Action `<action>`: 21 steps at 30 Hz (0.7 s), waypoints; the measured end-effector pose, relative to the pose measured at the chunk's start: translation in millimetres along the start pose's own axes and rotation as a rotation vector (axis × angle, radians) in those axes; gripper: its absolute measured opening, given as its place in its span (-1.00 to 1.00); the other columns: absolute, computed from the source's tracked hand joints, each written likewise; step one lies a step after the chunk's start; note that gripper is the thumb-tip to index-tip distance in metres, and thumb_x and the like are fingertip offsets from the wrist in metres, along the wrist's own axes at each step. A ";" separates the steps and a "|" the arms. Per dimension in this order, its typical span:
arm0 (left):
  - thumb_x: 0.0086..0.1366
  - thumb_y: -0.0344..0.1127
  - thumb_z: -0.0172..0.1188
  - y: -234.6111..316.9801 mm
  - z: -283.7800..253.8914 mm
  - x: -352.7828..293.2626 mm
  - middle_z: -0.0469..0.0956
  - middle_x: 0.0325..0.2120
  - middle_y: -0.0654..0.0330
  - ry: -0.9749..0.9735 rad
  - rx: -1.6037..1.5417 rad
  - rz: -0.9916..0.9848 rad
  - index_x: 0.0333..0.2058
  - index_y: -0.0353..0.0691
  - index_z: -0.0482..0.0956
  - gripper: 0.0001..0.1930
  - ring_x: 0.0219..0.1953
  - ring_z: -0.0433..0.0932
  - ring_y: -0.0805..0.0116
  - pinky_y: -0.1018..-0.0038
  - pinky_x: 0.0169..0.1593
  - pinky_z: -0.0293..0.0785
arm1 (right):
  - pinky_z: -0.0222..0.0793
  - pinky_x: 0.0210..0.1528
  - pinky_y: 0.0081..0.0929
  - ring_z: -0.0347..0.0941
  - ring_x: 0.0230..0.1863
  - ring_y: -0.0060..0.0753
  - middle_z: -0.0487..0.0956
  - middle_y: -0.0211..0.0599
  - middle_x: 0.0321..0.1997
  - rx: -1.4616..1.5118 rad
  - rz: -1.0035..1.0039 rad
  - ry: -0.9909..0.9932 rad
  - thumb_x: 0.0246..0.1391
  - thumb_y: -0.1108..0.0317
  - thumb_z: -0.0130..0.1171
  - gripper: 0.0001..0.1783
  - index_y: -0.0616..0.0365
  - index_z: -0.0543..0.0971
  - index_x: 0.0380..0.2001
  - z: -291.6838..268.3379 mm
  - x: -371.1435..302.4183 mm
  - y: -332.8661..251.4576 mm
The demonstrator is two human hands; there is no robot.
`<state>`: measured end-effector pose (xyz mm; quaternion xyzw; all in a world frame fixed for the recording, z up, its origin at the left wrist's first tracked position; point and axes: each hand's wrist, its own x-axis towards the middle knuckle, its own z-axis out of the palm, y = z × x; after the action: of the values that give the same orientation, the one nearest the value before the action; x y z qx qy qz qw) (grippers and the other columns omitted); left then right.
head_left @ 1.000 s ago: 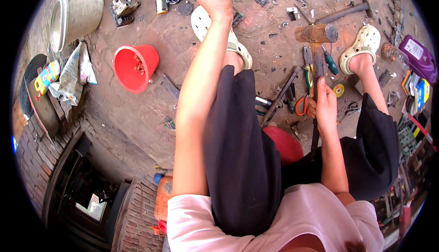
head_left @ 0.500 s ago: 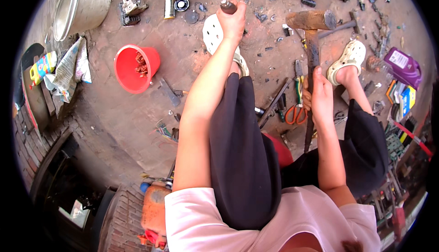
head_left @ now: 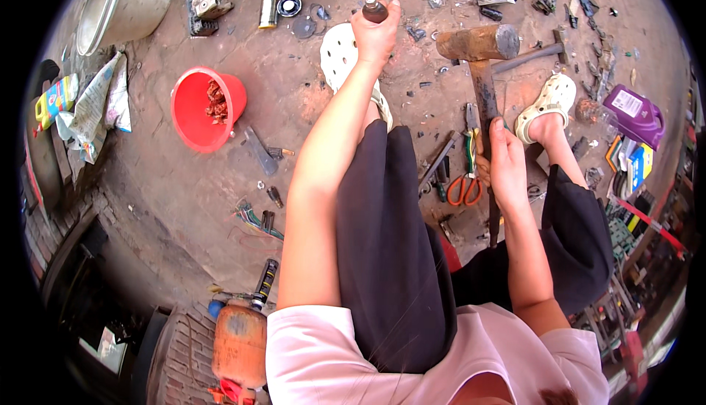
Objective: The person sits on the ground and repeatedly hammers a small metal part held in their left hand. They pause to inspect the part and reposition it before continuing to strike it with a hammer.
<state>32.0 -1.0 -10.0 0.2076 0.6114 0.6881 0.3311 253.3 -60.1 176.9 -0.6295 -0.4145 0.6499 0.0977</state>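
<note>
My left hand (head_left: 376,41) is closed round an upright dark tool handle (head_left: 374,11) with a metal end cap. The tool's lower part is hidden behind the fist, beside my left white clog (head_left: 338,55), so its kind does not show. My right hand (head_left: 507,166) grips a hammer (head_left: 476,43) by its long, worn handle. The hammer's rusty brown block head is up, to the right of my left fist and apart from the capped handle. Behind the hammer handle lie orange-handled scissors (head_left: 465,190) and pliers with green grips (head_left: 471,140).
A red bucket (head_left: 239,100) with reddish-brown scraps stands left, a large pale bucket (head_left: 140,8) beyond it. Another hammer (head_left: 529,58) lies near my right clog (head_left: 548,107). A purple jug (head_left: 634,116) is at right, an orange tank (head_left: 239,342) lower left. Small dark parts litter the ground.
The hammer head has shifted slightly left and nearer to me. The whole view has moved a little, so the things on the ground appear shifted left. Both hands keep their grip.
</note>
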 end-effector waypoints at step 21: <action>-0.03 -0.48 0.24 2.7 12.4 -26.1 0.59 -0.54 0.13 -0.380 0.517 0.254 -0.33 -0.24 0.62 -0.79 -0.50 0.56 0.43 0.54 -0.39 0.45 | 0.07 -0.67 -0.50 0.14 -0.73 -0.54 0.29 -0.39 -0.77 -0.445 -0.386 0.177 0.23 -0.07 -0.11 -0.43 0.22 0.39 -0.62 15.5 20.3 -3.3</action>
<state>58.2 -10.9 -2.1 0.4838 0.6620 0.4952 0.2871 234.2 -51.2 162.0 -0.5992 -0.6484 0.4555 0.1148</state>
